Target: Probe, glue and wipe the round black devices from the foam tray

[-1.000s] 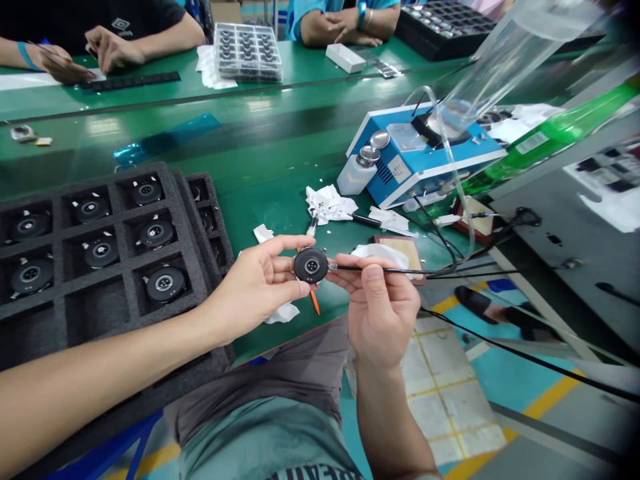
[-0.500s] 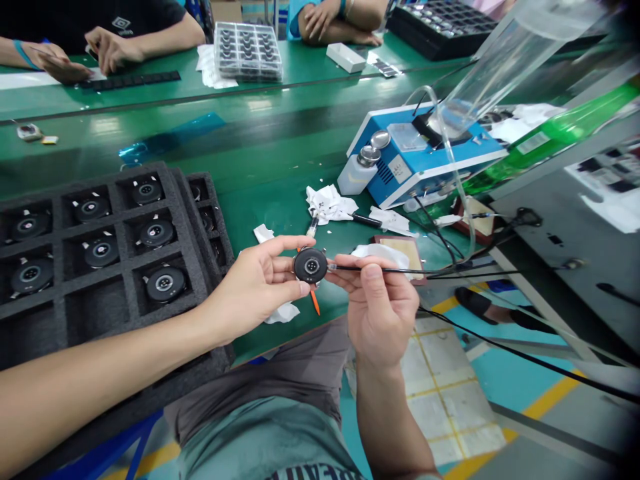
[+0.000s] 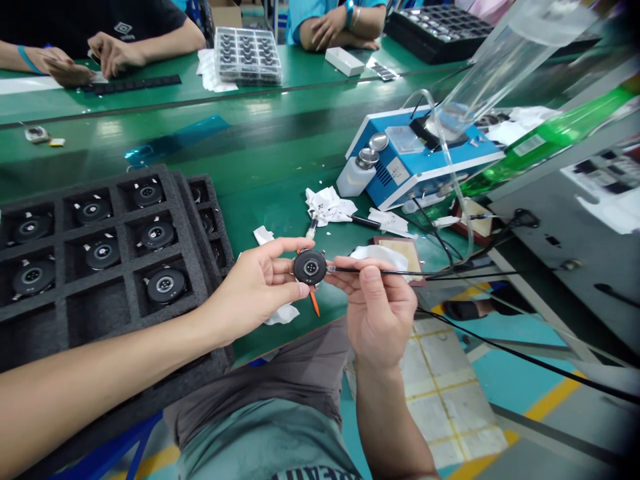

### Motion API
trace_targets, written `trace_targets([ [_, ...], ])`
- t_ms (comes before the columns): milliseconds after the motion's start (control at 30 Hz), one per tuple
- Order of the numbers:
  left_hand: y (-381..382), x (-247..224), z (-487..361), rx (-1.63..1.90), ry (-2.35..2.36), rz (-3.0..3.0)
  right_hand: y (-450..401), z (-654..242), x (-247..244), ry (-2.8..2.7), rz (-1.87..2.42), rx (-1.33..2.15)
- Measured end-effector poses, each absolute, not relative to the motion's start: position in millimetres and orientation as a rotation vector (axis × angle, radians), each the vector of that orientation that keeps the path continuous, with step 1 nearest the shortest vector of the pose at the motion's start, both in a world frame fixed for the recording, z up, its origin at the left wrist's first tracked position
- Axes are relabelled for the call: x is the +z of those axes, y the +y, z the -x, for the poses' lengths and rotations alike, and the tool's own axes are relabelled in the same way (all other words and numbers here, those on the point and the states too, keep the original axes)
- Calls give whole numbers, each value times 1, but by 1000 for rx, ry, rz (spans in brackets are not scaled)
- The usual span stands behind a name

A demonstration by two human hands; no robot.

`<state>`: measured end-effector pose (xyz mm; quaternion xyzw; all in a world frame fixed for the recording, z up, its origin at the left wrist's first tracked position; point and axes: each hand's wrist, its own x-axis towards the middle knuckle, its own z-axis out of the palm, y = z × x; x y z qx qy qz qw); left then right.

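Note:
Between the fingers and thumb of my left hand (image 3: 275, 273) is a round black watch body (image 3: 311, 268), its back with the sensor window facing up. My right hand (image 3: 380, 307) is closed round a thin black cable (image 3: 400, 271). The cable's clear tip touches or nearly touches the right edge of the watch body; I cannot tell which. Under the hands an orange pointed stick (image 3: 315, 304) lies on the green bench, partly hidden. To the left, a black foam tray (image 3: 107, 327) holds several similar watch bodies in its compartments.
Beyond my hands are crumpled white wipes (image 3: 330, 205), a white pump bottle (image 3: 356, 175) and a blue machine (image 3: 410, 157) with a clear tube. A green bottle (image 3: 550, 137) leans at right. Co-workers' hands (image 3: 113, 57) and a clear compartment box (image 3: 249, 57) are across the bench.
My hands keep the same hold on the watch body and the cable. The view has shifted very slightly. Below the bench at right, a foot has moved a little left.

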<state>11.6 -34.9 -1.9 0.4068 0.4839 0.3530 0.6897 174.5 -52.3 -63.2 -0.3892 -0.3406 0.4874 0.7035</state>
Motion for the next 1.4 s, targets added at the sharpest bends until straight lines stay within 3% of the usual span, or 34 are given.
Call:
trace_targets([
  [1400,-34,0,-12,767,1119,-922,-51,-174,-64,-759,862,1105],
])
